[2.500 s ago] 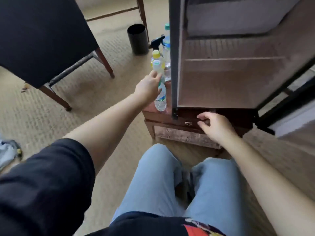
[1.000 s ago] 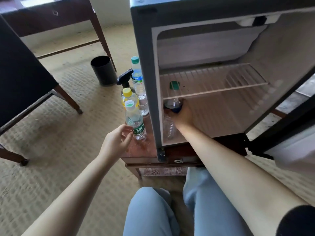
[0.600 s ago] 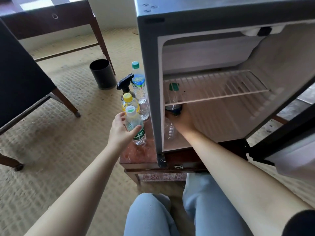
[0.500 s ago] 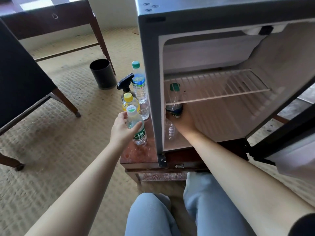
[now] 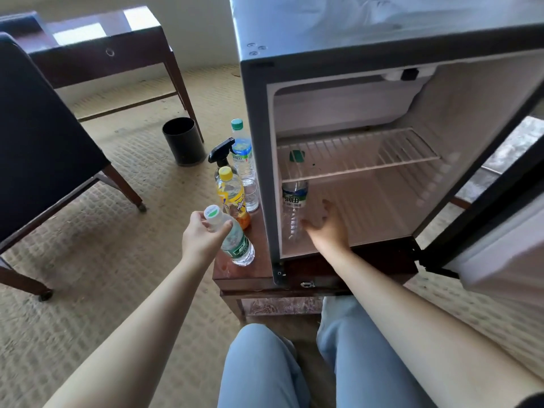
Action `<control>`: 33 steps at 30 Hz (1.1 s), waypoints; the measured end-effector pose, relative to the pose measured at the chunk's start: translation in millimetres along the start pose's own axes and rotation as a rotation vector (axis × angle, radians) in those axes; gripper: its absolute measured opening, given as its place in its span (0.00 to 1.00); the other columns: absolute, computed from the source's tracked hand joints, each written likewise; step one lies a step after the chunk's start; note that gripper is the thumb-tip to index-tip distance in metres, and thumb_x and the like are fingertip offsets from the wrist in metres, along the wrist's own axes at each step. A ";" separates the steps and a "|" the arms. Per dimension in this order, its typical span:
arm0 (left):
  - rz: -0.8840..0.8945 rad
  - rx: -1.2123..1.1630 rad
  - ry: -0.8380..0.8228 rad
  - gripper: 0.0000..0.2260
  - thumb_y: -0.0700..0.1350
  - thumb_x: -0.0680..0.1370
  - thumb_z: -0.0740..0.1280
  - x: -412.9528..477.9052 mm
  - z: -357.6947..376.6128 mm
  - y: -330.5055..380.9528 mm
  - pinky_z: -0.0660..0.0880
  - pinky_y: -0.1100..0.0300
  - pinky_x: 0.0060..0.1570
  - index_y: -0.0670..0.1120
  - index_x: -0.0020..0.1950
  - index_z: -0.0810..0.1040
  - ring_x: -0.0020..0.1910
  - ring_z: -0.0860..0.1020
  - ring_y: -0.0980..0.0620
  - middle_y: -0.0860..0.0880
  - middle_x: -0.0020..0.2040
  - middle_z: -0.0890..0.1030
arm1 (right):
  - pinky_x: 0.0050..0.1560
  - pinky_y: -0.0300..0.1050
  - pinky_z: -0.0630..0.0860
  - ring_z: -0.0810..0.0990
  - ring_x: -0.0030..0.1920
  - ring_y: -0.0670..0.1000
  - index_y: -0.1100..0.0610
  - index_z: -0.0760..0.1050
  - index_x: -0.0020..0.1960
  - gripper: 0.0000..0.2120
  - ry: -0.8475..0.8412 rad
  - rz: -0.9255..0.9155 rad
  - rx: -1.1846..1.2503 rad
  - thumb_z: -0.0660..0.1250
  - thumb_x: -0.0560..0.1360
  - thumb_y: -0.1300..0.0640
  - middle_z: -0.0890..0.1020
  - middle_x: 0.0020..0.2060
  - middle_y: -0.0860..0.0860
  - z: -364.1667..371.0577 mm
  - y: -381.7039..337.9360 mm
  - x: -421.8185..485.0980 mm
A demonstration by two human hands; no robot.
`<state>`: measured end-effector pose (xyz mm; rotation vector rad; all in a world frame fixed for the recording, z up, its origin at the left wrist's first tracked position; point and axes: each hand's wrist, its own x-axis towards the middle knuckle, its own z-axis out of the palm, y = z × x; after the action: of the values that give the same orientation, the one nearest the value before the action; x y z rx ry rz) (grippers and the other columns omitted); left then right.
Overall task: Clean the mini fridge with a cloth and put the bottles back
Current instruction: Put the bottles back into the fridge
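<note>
The mini fridge (image 5: 259,160) stands open on a low wooden stand (image 5: 244,275). A clear water bottle with a green cap (image 5: 294,198) stands upright at the left of the fridge's bottom compartment. My right hand (image 5: 326,228) is just right of it, fingers spread and off the bottle. My left hand (image 5: 203,237) grips the neck of a tilted white-capped water bottle (image 5: 235,242) outside the fridge, lifted off the stand. Behind it stand a yellow-capped orange drink bottle (image 5: 232,195), a black-headed spray bottle (image 5: 220,151) and a tall green-capped water bottle (image 5: 243,151). No cloth is in view.
A small glass (image 5: 251,194) stands by the bottles. The fridge door (image 5: 500,231) hangs open to the right. A wire shelf (image 5: 359,157) splits the fridge interior. A black bin (image 5: 184,141), a dark chair (image 5: 44,142) and a wooden desk (image 5: 97,48) stand on the carpet to the left.
My right hand has let go of the bottle inside the fridge and drawn back to the right. My left hand has closed on the white-capped bottle and tipped it up off the stand.
</note>
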<state>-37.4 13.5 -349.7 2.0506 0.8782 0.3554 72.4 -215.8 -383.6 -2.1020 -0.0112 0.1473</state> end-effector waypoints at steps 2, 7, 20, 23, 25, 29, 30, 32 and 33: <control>-0.029 -0.016 -0.011 0.19 0.54 0.69 0.74 -14.4 -9.4 3.1 0.77 0.52 0.51 0.48 0.53 0.72 0.50 0.79 0.50 0.50 0.48 0.80 | 0.55 0.46 0.76 0.78 0.59 0.54 0.53 0.67 0.70 0.28 0.049 0.007 -0.037 0.73 0.72 0.52 0.75 0.64 0.52 -7.1 3.3 -18.8; 0.030 -0.062 -0.124 0.17 0.54 0.68 0.76 -56.2 -23.3 23.7 0.79 0.51 0.49 0.51 0.49 0.73 0.46 0.80 0.53 0.52 0.45 0.81 | 0.52 0.47 0.78 0.79 0.47 0.47 0.52 0.75 0.57 0.13 -0.173 -0.220 -0.033 0.70 0.74 0.60 0.80 0.49 0.45 -21.8 -6.3 -75.1; 0.070 -0.171 -0.488 0.23 0.65 0.73 0.65 -104.1 7.8 57.7 0.79 0.48 0.53 0.50 0.59 0.75 0.52 0.81 0.49 0.49 0.54 0.81 | 0.53 0.45 0.76 0.77 0.58 0.50 0.51 0.66 0.68 0.42 -0.367 -0.114 -0.315 0.76 0.61 0.36 0.77 0.60 0.47 -64.8 5.9 -83.1; 0.004 -0.158 -0.393 0.13 0.53 0.78 0.65 -81.1 16.7 39.1 0.80 0.48 0.49 0.46 0.57 0.76 0.48 0.82 0.46 0.45 0.52 0.82 | 0.53 0.45 0.76 0.78 0.57 0.54 0.54 0.68 0.66 0.40 -0.216 0.049 -0.362 0.77 0.61 0.36 0.78 0.59 0.51 -76.3 20.4 -41.0; 0.016 -0.067 -0.326 0.05 0.48 0.78 0.67 -62.1 17.5 19.7 0.80 0.48 0.48 0.48 0.51 0.78 0.44 0.83 0.46 0.46 0.48 0.84 | 0.52 0.47 0.76 0.78 0.57 0.56 0.54 0.68 0.64 0.38 -0.160 0.066 -0.376 0.79 0.61 0.41 0.77 0.59 0.53 -75.4 27.2 -16.1; -0.043 -0.002 -0.257 0.01 0.46 0.77 0.67 -24.5 14.6 -12.2 0.80 0.46 0.47 0.51 0.46 0.77 0.41 0.83 0.47 0.47 0.45 0.84 | 0.51 0.49 0.77 0.78 0.54 0.58 0.55 0.67 0.62 0.36 -0.079 0.048 -0.309 0.81 0.60 0.51 0.76 0.58 0.55 -55.9 28.2 21.1; -0.069 -0.004 -0.257 0.01 0.46 0.78 0.66 -16.8 15.3 -15.9 0.80 0.48 0.45 0.49 0.48 0.78 0.41 0.83 0.47 0.47 0.45 0.84 | 0.50 0.48 0.77 0.79 0.53 0.58 0.55 0.68 0.62 0.36 -0.074 0.044 -0.268 0.81 0.59 0.51 0.77 0.57 0.54 -49.5 27.9 28.3; -0.087 -0.003 -0.249 0.03 0.46 0.78 0.66 -3.3 18.2 -20.8 0.80 0.50 0.44 0.48 0.50 0.78 0.41 0.83 0.48 0.47 0.47 0.84 | 0.49 0.48 0.78 0.80 0.51 0.55 0.55 0.71 0.59 0.36 -0.045 0.057 -0.133 0.82 0.57 0.49 0.80 0.54 0.53 -37.1 28.0 42.4; -0.087 -0.002 -0.244 0.04 0.46 0.78 0.66 2.5 20.0 -22.2 0.80 0.50 0.45 0.48 0.51 0.78 0.42 0.83 0.49 0.48 0.47 0.84 | 0.50 0.49 0.78 0.80 0.50 0.55 0.55 0.71 0.59 0.36 -0.028 0.063 -0.075 0.82 0.56 0.48 0.81 0.53 0.53 -31.4 27.0 48.5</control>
<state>-35.1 11.8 -379.6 1.9955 0.8121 0.0570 122.7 -253.2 -395.8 -2.1761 0.0325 0.2174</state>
